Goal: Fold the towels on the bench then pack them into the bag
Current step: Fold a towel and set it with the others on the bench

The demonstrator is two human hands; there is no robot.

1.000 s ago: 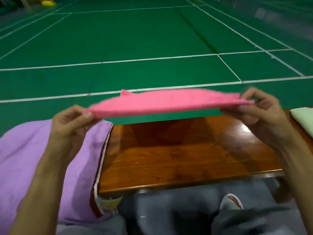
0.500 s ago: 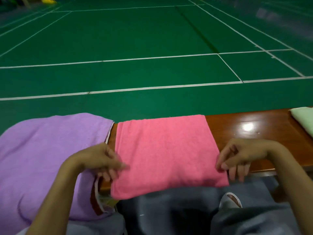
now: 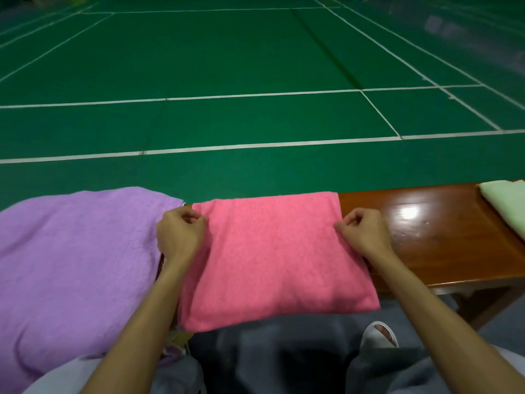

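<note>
The pink terry towel [image 3: 272,257], folded to a thick rectangle, lies flat on the glossy brown wooden bench [image 3: 443,245] directly in front of me. Its far edge lies along the far edge of the bench, and its near edge hangs a little over the front edge, above my knees.

My left hand [image 3: 180,234] is at the left side of this towel, near the far corner. The fingers are curled in, and the thumb and fingertips pinch the left edge of the cloth. My right hand [image 3: 365,233] is at the right side, at about the same height. Its fingers are also curled, and the fingertips close on the right edge of the towel, while the wrist lies over the cloth.

Just beside the pink towel, on my left, a large purple terry towel [image 3: 76,265] is spread wide and covers that part of the bench. The two towels almost touch at the far corner. At the right end of the bench, well apart from the pink towel, lies a folded pale green towel [image 3: 508,206]; bare wood with a bright reflection is between them.

Beyond the bench is the green sports court floor [image 3: 227,66] with white lines. Below the bench I see my grey trousers [image 3: 270,359] and one light-coloured slipper [image 3: 379,335].
</note>
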